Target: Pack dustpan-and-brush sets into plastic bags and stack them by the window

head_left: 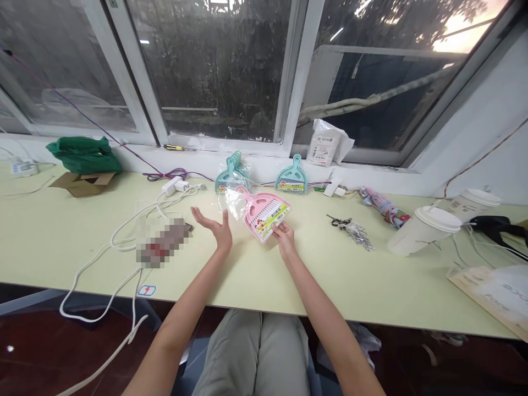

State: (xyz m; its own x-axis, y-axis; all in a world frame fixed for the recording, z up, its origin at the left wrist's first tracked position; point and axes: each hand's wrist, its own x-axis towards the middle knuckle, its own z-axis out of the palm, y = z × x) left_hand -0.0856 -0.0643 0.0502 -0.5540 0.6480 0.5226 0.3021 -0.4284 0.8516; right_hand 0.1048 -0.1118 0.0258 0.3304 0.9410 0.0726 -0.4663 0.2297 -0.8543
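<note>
My right hand (284, 236) pinches the lower edge of a pink dustpan and brush set (266, 212), tilted above the table. A yellow-green label crosses its white bristles, and clear wrapping (231, 204) spreads from its left side. To the left of the set, my left hand (216, 228) is held up with fingers spread and nothing in it. Behind the pink set, several teal dustpan sets (229, 179) in clear wrapping lean together by the wall. One more teal dustpan set (292, 177) stands apart to their right.
White cables (119, 234) and a blurred-out object (163, 245) lie left, near a small cardboard box (82, 184) with a green bag (84, 154). On the right are keys (357, 231), a folded umbrella (383, 208) and lidded paper cups (423, 231). A white package (324, 144) rests on the sill.
</note>
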